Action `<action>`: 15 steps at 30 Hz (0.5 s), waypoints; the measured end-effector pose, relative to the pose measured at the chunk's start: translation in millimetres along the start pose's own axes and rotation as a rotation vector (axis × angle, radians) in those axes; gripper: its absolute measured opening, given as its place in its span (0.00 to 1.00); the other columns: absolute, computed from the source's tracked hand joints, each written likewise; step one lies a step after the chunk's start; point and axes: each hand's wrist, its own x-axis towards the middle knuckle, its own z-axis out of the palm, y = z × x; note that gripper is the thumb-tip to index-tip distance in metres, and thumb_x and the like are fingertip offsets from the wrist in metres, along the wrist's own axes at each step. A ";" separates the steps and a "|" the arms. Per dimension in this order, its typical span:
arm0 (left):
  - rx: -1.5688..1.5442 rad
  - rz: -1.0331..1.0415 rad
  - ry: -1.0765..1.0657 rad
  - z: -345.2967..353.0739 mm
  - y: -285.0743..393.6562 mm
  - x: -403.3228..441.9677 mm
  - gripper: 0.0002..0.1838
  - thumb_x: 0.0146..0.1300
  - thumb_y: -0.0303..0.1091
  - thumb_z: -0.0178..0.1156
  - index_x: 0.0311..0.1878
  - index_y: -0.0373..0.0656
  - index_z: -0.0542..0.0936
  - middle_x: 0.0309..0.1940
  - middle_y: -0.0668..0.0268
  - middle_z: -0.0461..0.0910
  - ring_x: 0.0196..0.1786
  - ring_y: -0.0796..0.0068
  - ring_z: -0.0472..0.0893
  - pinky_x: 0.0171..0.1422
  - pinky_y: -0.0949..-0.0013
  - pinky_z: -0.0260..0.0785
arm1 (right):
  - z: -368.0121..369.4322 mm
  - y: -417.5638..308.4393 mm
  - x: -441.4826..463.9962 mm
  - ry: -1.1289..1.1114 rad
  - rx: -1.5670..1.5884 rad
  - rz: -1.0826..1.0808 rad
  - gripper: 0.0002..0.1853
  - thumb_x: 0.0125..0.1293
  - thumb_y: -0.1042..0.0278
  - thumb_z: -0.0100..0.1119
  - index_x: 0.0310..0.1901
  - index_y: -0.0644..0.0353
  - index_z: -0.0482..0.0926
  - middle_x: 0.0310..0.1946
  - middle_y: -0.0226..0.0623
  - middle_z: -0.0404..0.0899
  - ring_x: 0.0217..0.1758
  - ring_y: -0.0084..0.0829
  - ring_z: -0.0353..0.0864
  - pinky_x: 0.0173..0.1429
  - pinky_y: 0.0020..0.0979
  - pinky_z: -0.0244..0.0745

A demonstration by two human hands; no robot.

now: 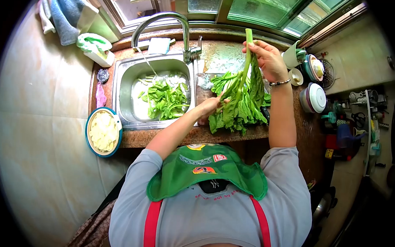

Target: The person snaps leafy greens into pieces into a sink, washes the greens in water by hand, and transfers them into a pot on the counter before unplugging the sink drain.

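My right hand (271,63), with a bracelet at its wrist, pinches a long leafy green stalk (246,62) near its thick cut end. The stalk stands upright, leaves hanging down over the counter. Lower down, my left hand (210,105) is closed at a leaf on the stalk's left side; its fingertips are partly covered by green. Beneath both hands lies a pile of leafy greens (239,118) beside the sink. In the steel sink (125,88), torn green leaves (165,99) lie at the bottom.
A curved faucet (185,29) runs a thin stream into the sink. A basin of pale, sliced pieces (103,131) sits at the counter's left edge. Lidded containers (315,98) and a cup (291,56) stand at right. Windows (262,12) line the back.
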 end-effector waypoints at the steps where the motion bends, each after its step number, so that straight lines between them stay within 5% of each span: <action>1: 0.005 0.000 -0.002 11.1 15.8 -13.1 0.32 0.71 0.60 0.41 0.59 0.40 0.75 0.57 0.66 0.76 0.53 0.76 0.75 0.53 0.68 0.68 | -0.1 -5.2 -2.3 0.020 0.024 -0.017 0.11 0.65 0.65 0.61 0.43 0.64 0.79 0.34 0.33 0.82 0.36 0.19 0.78 0.42 0.20 0.72; 3: 0.317 0.037 0.361 44.0 63.7 -55.7 0.21 0.72 0.49 0.49 0.50 0.41 0.80 0.44 0.66 0.82 0.40 0.79 0.79 0.43 0.72 0.71 | -3.5 -8.0 -1.9 0.091 0.020 -0.044 0.10 0.64 0.66 0.63 0.40 0.63 0.79 0.32 0.33 0.82 0.33 0.18 0.79 0.38 0.20 0.74; 4: 0.177 0.219 0.504 36.6 65.1 -53.2 0.12 0.70 0.37 0.54 0.45 0.40 0.81 0.35 0.64 0.82 0.33 0.78 0.80 0.35 0.76 0.70 | -5.0 -7.7 -1.7 0.097 0.019 -0.047 0.10 0.64 0.66 0.63 0.40 0.63 0.79 0.32 0.33 0.82 0.33 0.18 0.79 0.38 0.20 0.74; 6: 0.186 0.454 0.830 22.6 85.1 -71.9 0.11 0.69 0.34 0.55 0.35 0.38 0.81 0.32 0.65 0.80 0.29 0.81 0.75 0.32 0.78 0.68 | -3.9 -0.8 0.2 0.192 -0.014 -0.107 0.09 0.62 0.67 0.65 0.38 0.63 0.79 0.31 0.33 0.82 0.30 0.19 0.79 0.34 0.20 0.74; 7: 0.270 0.707 0.921 19.2 94.2 -81.9 0.11 0.67 0.35 0.58 0.40 0.35 0.80 0.27 0.71 0.77 0.29 0.84 0.72 0.34 0.79 0.64 | -2.5 4.4 1.9 0.183 -0.012 -0.103 0.09 0.62 0.67 0.65 0.38 0.63 0.79 0.31 0.33 0.82 0.30 0.19 0.79 0.34 0.20 0.74; 9: 0.470 1.049 1.004 43.8 126.7 -109.2 0.09 0.63 0.33 0.62 0.39 0.36 0.82 0.28 0.70 0.78 0.30 0.84 0.74 0.35 0.78 0.66 | 0.9 16.3 8.0 0.244 0.027 -0.050 0.08 0.61 0.69 0.66 0.37 0.62 0.79 0.30 0.33 0.82 0.29 0.19 0.80 0.31 0.21 0.74; 12: 0.936 1.199 0.735 68.7 140.3 -133.2 0.09 0.57 0.33 0.68 0.38 0.39 0.84 0.31 0.64 0.81 0.35 0.74 0.80 0.41 0.73 0.70 | 15.4 34.5 18.2 0.232 0.151 0.004 0.08 0.62 0.69 0.65 0.39 0.61 0.78 0.31 0.34 0.83 0.28 0.19 0.81 0.32 0.18 0.74; 15: 1.265 1.168 0.937 71.9 136.3 -139.9 0.08 0.51 0.31 0.69 0.35 0.41 0.84 0.31 0.64 0.80 0.36 0.65 0.78 0.43 0.66 0.69 | 34.6 46.1 22.7 0.213 0.179 -0.009 0.08 0.61 0.69 0.65 0.39 0.60 0.78 0.32 0.34 0.83 0.29 0.20 0.81 0.32 0.18 0.75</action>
